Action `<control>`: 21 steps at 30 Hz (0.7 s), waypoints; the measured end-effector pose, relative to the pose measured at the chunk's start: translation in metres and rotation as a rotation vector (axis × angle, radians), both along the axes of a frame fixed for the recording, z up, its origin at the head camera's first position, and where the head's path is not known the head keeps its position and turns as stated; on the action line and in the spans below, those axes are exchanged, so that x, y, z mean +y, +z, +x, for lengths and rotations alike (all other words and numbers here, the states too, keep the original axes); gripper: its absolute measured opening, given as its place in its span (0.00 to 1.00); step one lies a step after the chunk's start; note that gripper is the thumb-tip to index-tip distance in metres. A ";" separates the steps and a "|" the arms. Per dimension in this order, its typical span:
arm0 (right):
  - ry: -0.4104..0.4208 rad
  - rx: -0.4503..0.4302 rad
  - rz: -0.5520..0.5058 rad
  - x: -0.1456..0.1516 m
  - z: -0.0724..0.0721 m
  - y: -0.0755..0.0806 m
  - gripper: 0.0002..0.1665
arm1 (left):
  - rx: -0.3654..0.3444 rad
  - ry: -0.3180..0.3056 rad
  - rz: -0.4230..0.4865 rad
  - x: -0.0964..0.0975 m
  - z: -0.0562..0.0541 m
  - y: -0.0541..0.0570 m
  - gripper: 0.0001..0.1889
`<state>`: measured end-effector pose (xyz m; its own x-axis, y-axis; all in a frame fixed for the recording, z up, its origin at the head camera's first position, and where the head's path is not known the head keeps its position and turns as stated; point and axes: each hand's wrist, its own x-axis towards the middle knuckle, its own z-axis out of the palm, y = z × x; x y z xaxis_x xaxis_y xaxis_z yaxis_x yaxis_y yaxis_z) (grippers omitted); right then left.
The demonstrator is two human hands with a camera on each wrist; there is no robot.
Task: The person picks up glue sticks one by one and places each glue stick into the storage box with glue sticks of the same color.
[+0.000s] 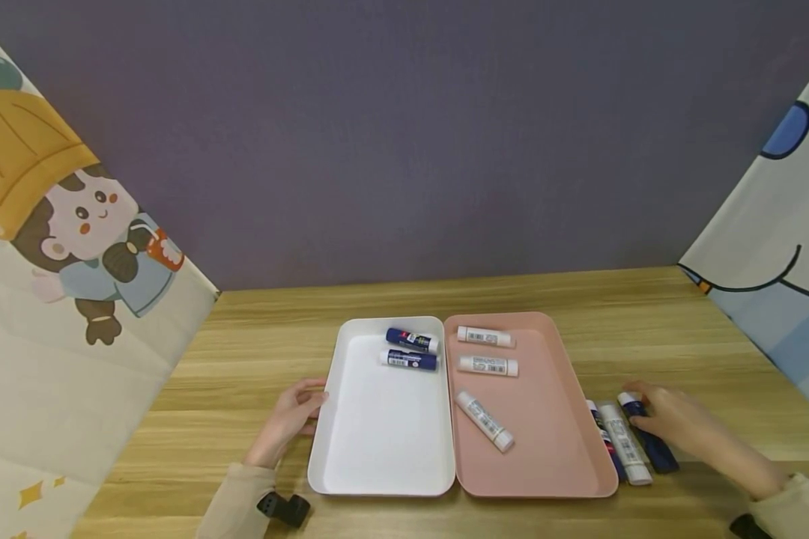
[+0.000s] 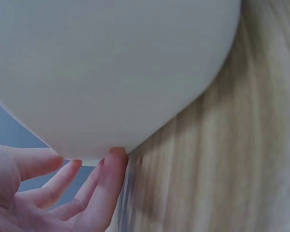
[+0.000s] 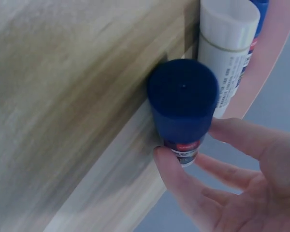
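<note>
My right hand (image 1: pixel 674 419) pinches a dark blue glue stick (image 3: pixel 183 92) between thumb and fingers, low over the wood at the pink tray's right side. Beside that stick lie a white glue stick (image 1: pixel 624 443) and another blue glue stick (image 1: pixel 605 438), the latter partly hidden by the tray wall. With loosely bent fingers, my left hand (image 1: pixel 288 419) touches the left side of the white tray (image 1: pixel 384 442); its fingertips meet the outer wall in the left wrist view. Two blue glue sticks (image 1: pixel 410 360) lie inside the white tray near the back.
Against the white tray's right side stands a pink tray (image 1: pixel 539 427) holding three white glue sticks (image 1: pixel 488 365), one of them slanted. The wooden table (image 1: pixel 263 329) ends at a dark grey back panel (image 1: pixel 445 150). Printed cloths (image 1: pixel 141 314) flank both sides.
</note>
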<state>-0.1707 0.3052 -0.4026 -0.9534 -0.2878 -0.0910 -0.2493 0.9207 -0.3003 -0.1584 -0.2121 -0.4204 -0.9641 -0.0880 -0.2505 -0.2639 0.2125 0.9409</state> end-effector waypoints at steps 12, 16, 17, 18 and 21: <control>-0.024 0.019 0.028 -0.002 0.000 -0.005 0.26 | 0.004 0.008 -0.013 0.001 0.000 0.000 0.18; -0.034 0.020 0.025 -0.002 -0.001 -0.006 0.26 | 0.000 0.006 -0.013 0.000 -0.001 -0.001 0.18; -0.035 0.021 0.022 -0.002 -0.001 -0.007 0.26 | -0.001 0.004 -0.013 0.000 0.000 0.000 0.18; -0.036 0.017 0.018 -0.001 -0.002 -0.007 0.26 | 0.001 0.005 -0.013 0.001 0.000 0.000 0.18; -0.030 0.003 -0.004 0.000 -0.003 -0.007 0.26 | 0.005 0.006 -0.012 0.001 0.000 0.000 0.18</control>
<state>-0.1732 0.3050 -0.4098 -0.9620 -0.2592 -0.0865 -0.2223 0.9265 -0.3035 -0.1587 -0.2112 -0.4203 -0.9647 -0.0971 -0.2448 -0.2608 0.2223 0.9395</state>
